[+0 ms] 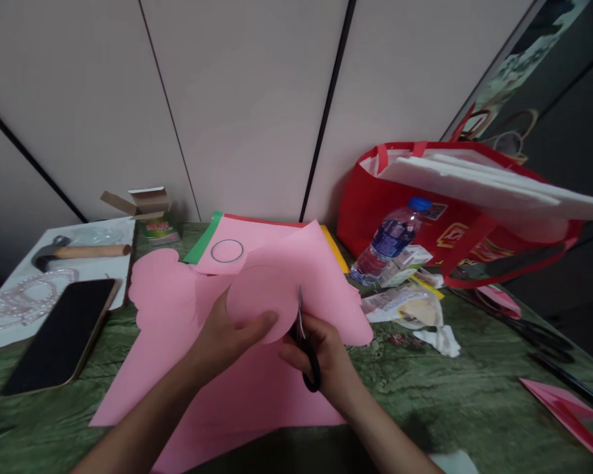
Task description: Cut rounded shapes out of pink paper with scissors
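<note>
A rounded piece of pink paper [261, 296] is pinched in my left hand [227, 339], with the thumb lying across its face. My right hand [323, 355] grips black-handled scissors [312, 368], whose blades point up along the right edge of that piece. Whether the blades are parted is hard to make out. Under both hands spread larger pink sheets [257, 401], one with scalloped edges at the left. Behind them, a thin dark ring [227, 251] rests on pink paper, above green, red and yellow sheets.
At left lie a phone [62, 336], a hammer [89, 251], clear beads [34, 296] and an opened small box [155, 220]. To the right are a water bottle [390, 240], a red bag [474, 224] holding white boards, paper scraps [439, 340] and another pair of scissors [534, 332].
</note>
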The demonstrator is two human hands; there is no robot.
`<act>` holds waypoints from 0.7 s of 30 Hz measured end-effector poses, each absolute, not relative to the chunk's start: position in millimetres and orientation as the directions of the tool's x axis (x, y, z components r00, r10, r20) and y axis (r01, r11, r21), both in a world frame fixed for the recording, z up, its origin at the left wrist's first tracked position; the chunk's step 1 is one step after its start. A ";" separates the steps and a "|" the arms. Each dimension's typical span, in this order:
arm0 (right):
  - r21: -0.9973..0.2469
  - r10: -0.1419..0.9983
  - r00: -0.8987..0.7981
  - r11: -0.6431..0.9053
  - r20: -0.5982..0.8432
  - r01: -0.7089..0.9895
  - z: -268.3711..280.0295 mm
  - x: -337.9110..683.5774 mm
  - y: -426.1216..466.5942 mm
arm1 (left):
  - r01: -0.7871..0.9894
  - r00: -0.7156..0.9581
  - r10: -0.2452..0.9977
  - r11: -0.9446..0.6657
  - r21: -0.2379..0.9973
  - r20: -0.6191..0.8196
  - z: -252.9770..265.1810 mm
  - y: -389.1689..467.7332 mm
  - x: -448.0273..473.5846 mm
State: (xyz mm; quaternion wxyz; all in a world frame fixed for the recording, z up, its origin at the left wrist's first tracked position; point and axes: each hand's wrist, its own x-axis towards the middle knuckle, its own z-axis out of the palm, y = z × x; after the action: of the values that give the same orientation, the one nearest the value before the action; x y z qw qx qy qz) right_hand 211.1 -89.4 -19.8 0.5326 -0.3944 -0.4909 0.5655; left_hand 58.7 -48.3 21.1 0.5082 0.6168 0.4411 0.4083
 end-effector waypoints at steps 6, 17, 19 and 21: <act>-0.979 0.989 -0.120 0.059 0.083 -0.197 -20.5 210.2 -89.8 | 0.117 0.279 0.958 -0.104 0.988 0.067 20.5 -47.3 57.1; -0.992 0.995 -0.074 0.062 0.070 -0.112 -22.4 209.7 -90.2 | 0.067 0.266 0.960 -0.112 0.991 0.090 20.7 -47.3 57.2; -0.993 0.995 -0.071 0.058 0.066 -0.101 -22.6 209.8 -90.4 | 0.069 0.254 0.961 -0.133 0.989 0.111 21.5 -47.9 57.0; -0.995 0.996 -0.068 0.049 0.055 -0.091 -23.1 209.7 -90.8 | 0.080 0.237 0.963 -0.152 0.985 0.129 21.7 -48.4 57.0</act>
State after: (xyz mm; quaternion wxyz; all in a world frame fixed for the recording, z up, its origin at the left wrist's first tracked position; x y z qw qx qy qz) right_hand 209.7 -90.8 -23.1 0.5168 -0.4459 -0.5074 0.5260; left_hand 57.0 -48.4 21.7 0.4931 0.6127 0.4255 0.4478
